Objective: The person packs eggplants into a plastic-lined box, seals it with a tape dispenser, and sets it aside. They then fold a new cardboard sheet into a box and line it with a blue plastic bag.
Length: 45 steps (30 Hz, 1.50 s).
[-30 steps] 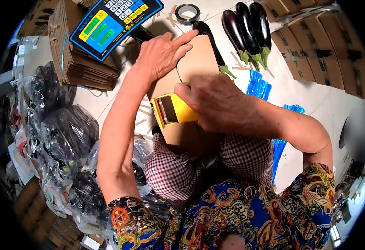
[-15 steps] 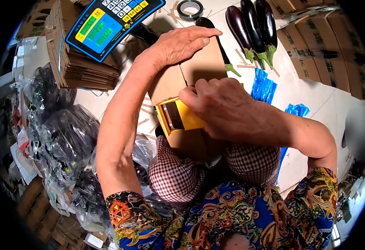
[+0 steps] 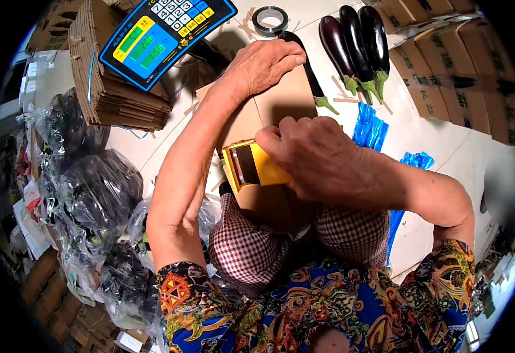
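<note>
A cardboard box [image 3: 240, 125] stands between my knees with its top flaps folded together. My left hand [image 3: 266, 65] lies across the far end of the flaps, fingers stretched out and bent over the far right corner. In my right hand [image 3: 313, 156] is a yellow tape dispenser [image 3: 269, 167], gripped from above and set over the seam of the flaps. The dispenser's dark opening faces left. My fingers hide its right side and the tape roll inside.
Several eggplants [image 3: 350, 50] lie on the floor beyond the box, beside a tape roll [image 3: 270, 20]. A scale display [image 3: 166, 38] and flattened cartons [image 3: 119, 88] stand at left, above plastic bags [image 3: 101, 191]. Blue strapping [image 3: 370, 128] and packed boxes [image 3: 446, 73] are at right.
My left hand has drawn slightly back, with its fingertips lower and closer to the corner of the box. The tape dispenser stays at nearly the same spot on the seam.
</note>
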Motion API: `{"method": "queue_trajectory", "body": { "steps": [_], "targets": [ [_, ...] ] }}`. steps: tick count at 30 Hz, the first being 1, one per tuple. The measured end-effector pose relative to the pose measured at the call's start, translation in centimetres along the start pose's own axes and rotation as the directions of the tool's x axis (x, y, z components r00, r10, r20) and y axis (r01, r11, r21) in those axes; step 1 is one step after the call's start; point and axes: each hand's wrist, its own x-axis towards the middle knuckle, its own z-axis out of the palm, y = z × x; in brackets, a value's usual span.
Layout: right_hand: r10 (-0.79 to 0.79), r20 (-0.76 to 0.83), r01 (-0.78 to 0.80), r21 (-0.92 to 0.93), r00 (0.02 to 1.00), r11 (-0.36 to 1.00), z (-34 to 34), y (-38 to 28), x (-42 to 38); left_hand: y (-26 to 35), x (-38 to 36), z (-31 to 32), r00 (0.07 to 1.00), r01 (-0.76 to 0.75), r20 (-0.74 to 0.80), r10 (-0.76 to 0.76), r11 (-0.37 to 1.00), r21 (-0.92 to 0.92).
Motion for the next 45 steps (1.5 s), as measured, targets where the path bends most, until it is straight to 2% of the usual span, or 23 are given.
{"method": "queue_trajectory", "body": {
  "steps": [2,5,8,9,12,14,15,16,21,24,25,26,28,29,30,31,32,33,36,37,39,40,45],
  "targets": [
    [0.003,0.027,-0.003,-0.007,1.0,1.0,0.1,0.5,0.1,-0.5,-0.2,0.6,0.997,-0.048,-0.061,0.049,0.999,0.022],
    [-0.017,0.022,0.018,-0.054,1.0,0.998,-0.3,1.2,-0.3,0.1,-0.1,0.3,0.999,0.032,-0.008,-0.032,0.999,-0.023],
    [-0.022,0.088,0.034,-0.129,0.996,0.991,-1.4,2.0,-1.1,0.0,-0.2,0.3,1.0,0.02,-0.017,-0.02,1.0,-0.015],
    [-0.075,0.069,0.092,-0.303,0.995,0.948,-2.9,1.7,-1.9,-0.2,-0.3,0.3,1.0,0.022,-0.018,-0.022,1.0,-0.001],
    [0.12,0.176,-0.112,-0.054,0.977,0.992,-3.0,5.1,-4.0,-0.2,-0.3,0.3,0.998,0.068,-0.002,-0.068,0.998,0.011],
    [0.178,0.15,-0.178,-0.018,0.972,0.984,-3.1,6.6,-5.7,0.2,-0.3,0.2,0.997,0.078,0.003,-0.079,0.997,0.012],
    [0.17,0.173,-0.166,-0.034,0.97,0.986,-3.2,7.7,-6.7,0.4,-0.3,0.1,0.996,0.084,0.009,-0.084,0.996,0.014],
    [0.186,0.097,-0.186,-0.014,0.978,0.982,-2.6,9.3,-8.4,0.4,-0.3,0.0,0.996,0.091,0.007,-0.091,0.996,0.018],
    [0.21,-0.001,-0.209,0.056,0.978,0.976,1.5,13.8,-13.0,0.2,-0.3,0.2,0.998,0.056,-0.008,-0.057,0.997,-0.047],
    [0.179,0.037,-0.182,0.099,0.983,0.978,3.6,14.9,-12.0,0.8,-1.0,-0.1,0.997,-0.002,-0.083,-0.001,1.0,-0.029],
    [0.143,0.026,-0.145,0.1,0.989,0.984,4.6,15.1,-11.1,1.2,-1.7,-0.1,0.952,-0.064,-0.304,0.042,0.996,-0.063],
    [0.12,0.037,-0.123,0.117,0.992,0.985,5.3,15.1,-10.3,1.6,-3.0,-0.1,0.858,-0.132,-0.509,0.072,0.988,-0.082],
    [0.137,0.009,-0.137,0.158,0.991,0.978,6.9,14.7,-8.9,2.3,-7.4,-1.0,0.726,0.054,-0.686,0.056,0.989,0.139],
    [0.088,-0.025,-0.083,0.163,0.996,0.983,7.7,15.2,-8.8,2.5,-10.3,-1.1,0.68,0.201,-0.728,-0.086,0.977,0.072],
    [0.103,-0.03,-0.096,0.175,0.994,0.98,7.8,15.4,-8.7,2.1,-13.6,-0.3,0.57,0.328,-0.714,-0.406,0.91,-0.255],
    [0.12,-0.032,-0.111,0.189,0.992,0.976,8.0,15.2,-9.0,2.6,-15.6,0.8,0.538,0.383,-0.588,-0.605,0.796,-0.468],
    [0.133,-0.029,-0.125,0.201,0.991,0.972,8.2,14.9,-9.2,-0.7,-19.2,3.5,0.521,0.382,-0.31,-0.795,0.542,-0.748],
    [0.132,-0.051,-0.121,0.19,0.99,0.974,8.4,14.8,-9.2,-0.2,-20.5,6.4,0.395,0.377,0.07,-0.916,0.092,-0.922],
    [0.179,-0.074,-0.161,0.201,0.981,0.966,8.3,14.0,-9.4,2.6,-20.8,9.3,0.532,0.367,0.143,-0.834,0.076,-0.927],
    [0.198,-0.059,-0.185,0.176,0.978,0.967,7.9,13.4,-9.6,2.3,-20.4,9.0,0.528,0.3,0.288,-0.799,-0.142,-0.943],
    [0.204,-0.059,-0.194,0.133,0.977,0.972,7.4,12.9,-10.3,2.6,-19.5,8.1,0.49,0.148,0.437,-0.754,-0.422,-0.894],
    [0.215,-0.036,-0.209,0.115,0.976,0.971,6.7,12.5,-10.6,2.6,-18.9,7.9,0.483,0.09,0.484,-0.73,-0.508,-0.856],
    [0.286,0.006,-0.286,0.007,0.958,0.958,0.8,8.1,-10.8,0.8,-17.8,9.2,0.534,-0.008,0.488,-0.69,-0.581,-0.814]
  ]
}}
